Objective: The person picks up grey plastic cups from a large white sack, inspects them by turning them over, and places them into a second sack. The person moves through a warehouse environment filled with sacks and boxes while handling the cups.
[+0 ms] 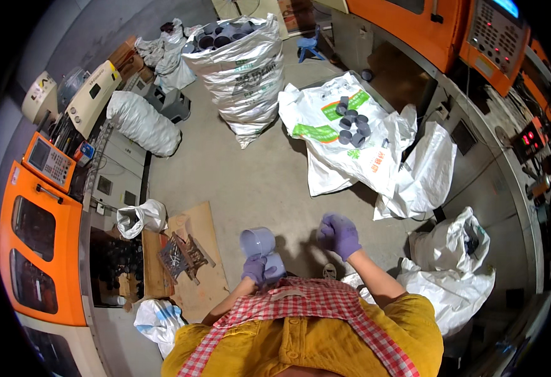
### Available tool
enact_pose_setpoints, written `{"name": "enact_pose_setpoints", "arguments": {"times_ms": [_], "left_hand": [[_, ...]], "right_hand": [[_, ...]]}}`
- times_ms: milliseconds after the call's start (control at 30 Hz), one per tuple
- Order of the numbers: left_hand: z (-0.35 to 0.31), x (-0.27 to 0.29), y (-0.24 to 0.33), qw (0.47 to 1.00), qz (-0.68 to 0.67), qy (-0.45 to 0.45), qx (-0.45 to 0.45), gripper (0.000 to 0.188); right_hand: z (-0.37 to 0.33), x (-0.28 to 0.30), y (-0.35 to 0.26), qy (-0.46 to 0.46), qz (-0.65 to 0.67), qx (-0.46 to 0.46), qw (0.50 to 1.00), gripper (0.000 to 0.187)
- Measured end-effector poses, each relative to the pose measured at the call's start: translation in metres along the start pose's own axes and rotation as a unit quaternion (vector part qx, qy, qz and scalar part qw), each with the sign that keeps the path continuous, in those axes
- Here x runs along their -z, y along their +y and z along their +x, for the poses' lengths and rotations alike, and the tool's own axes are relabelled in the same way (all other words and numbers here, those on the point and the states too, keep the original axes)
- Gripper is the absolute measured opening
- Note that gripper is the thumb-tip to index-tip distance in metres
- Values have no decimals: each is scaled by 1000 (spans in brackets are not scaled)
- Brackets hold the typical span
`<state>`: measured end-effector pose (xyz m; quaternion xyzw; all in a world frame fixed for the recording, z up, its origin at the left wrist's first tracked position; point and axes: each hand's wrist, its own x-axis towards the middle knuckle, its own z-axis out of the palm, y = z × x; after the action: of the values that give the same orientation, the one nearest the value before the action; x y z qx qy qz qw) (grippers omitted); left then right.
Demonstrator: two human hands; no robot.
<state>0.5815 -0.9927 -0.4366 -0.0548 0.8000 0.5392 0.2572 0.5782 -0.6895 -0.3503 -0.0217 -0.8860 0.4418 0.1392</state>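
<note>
My left hand [254, 269], in a purple glove, grips a light grey plastic pipe fitting [258, 242] in front of my apron. One wide round mouth of it points up and away; a second rounded part [275, 266] shows beside my fingers. Whether these are one piece or two I cannot tell. Off to the right, my gloved right hand [339, 235] is raised over the floor with its fingers curled closed. Anything inside that fist is hidden. Ahead on the right, several dark grey pipe fittings [352, 122] lie on a white sack with green print [316, 160].
A tall white sack [244, 88] full of grey fittings stands ahead. Orange machines [43, 251] line both sides. A flattened cardboard sheet [203, 276] with a metal rack [184, 256] lies at left. More white sacks [454, 242] stand on the right; a blue stool [311, 45] is farther back.
</note>
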Motion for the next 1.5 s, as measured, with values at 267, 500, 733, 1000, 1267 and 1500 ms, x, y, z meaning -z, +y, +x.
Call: {"name": "enact_pose_setpoints", "arguments": {"times_ms": [267, 500, 733, 1000, 1267, 1500], "left_hand": [[61, -21, 114, 930, 296, -11, -217, 32], [199, 22, 56, 977, -4, 8, -214, 34], [274, 116, 153, 811, -584, 17, -32, 29], [370, 196, 153, 861, -494, 78, -98, 17], [505, 265, 211, 849, -332, 410, -41, 28], [606, 360, 327, 846, -96, 425, -307, 39]], "right_hand": [[51, -97, -9, -138, -69, 224, 962, 19], [166, -152, -25, -221, -117, 274, 929, 10], [299, -213, -93, -277, 15, 175, 945, 12], [415, -293, -95, -378, -124, 387, 832, 14], [564, -371, -65, -389, -65, 318, 862, 25], [708, -392, -93, -168, 223, 312, 908, 27]]}}
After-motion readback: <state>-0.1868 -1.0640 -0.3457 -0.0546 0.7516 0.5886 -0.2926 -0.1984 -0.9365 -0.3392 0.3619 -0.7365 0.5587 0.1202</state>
